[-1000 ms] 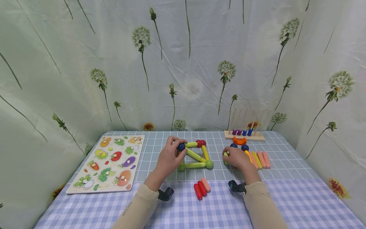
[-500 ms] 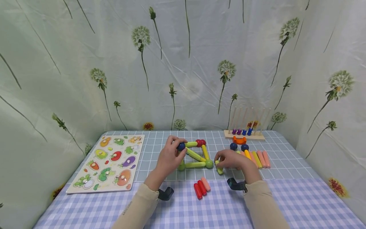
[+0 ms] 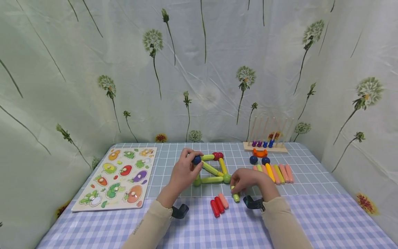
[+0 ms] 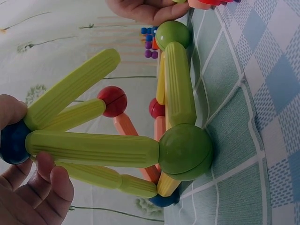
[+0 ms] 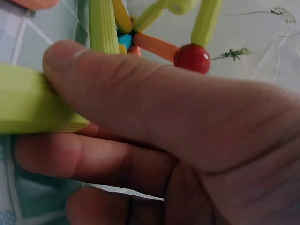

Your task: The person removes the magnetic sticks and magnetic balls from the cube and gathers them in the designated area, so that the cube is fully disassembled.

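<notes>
My left hand (image 3: 186, 170) grips a dark blue ball (image 4: 14, 143) at the top corner of a frame of magnetic sticks and balls. Yellow-green sticks (image 4: 93, 147) fan out from that ball, one running down to a green ball (image 4: 186, 151) on the table. Another stick from it has a free end pointing toward the right. My right hand (image 3: 250, 180) pinches a loose yellow-green stick (image 3: 236, 196) between thumb and fingers, just right of the frame's near green ball. In the right wrist view the thumb (image 5: 70, 61) lies over one end of this stick (image 5: 33, 101).
Two red sticks (image 3: 217, 206) and a pink one (image 3: 223, 200) lie in front of the frame. At right are a row of coloured sticks (image 3: 276, 174), two blue balls (image 3: 253, 159), an orange arch (image 3: 259, 153) and a peg stand (image 3: 265, 148). A vegetable puzzle board (image 3: 116, 178) lies left.
My right hand has brought the yellow-green stick from the row at right, leftward and toward me, beside the pink and red sticks. My left hand has stayed on the blue ball.
</notes>
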A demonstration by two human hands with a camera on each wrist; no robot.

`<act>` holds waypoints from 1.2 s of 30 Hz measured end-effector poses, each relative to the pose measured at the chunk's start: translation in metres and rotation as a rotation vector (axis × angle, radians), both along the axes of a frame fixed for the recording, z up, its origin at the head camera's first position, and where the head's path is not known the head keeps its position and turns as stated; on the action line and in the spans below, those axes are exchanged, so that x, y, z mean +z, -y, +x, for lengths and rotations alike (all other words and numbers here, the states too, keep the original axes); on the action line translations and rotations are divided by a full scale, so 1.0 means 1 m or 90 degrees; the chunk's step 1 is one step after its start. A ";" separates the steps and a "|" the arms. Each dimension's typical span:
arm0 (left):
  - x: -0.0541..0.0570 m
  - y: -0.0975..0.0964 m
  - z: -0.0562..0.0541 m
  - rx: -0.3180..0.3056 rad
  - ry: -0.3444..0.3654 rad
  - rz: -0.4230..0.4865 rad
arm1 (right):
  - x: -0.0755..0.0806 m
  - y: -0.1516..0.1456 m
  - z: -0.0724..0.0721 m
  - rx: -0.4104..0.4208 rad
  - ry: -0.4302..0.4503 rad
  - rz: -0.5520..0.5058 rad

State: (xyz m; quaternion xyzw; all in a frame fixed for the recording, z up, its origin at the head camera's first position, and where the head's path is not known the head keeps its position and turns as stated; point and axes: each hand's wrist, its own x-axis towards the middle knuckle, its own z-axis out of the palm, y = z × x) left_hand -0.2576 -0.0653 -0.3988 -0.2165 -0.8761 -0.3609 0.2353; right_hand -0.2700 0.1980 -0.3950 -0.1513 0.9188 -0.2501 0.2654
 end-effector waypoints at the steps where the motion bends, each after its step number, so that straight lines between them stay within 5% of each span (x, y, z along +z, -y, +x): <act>1: 0.000 0.000 0.000 0.000 0.000 0.000 | 0.000 0.002 0.001 0.002 0.000 0.005; 15: 0.000 0.001 0.001 0.001 0.001 -0.001 | 0.002 0.025 0.003 0.058 0.012 -0.028; 26: 0.001 0.001 0.001 -0.006 0.010 0.004 | 0.006 0.032 -0.001 -0.079 -0.151 -0.057; 36: 0.001 0.001 -0.001 -0.005 0.001 0.000 | 0.015 0.044 0.006 -0.004 -0.193 -0.134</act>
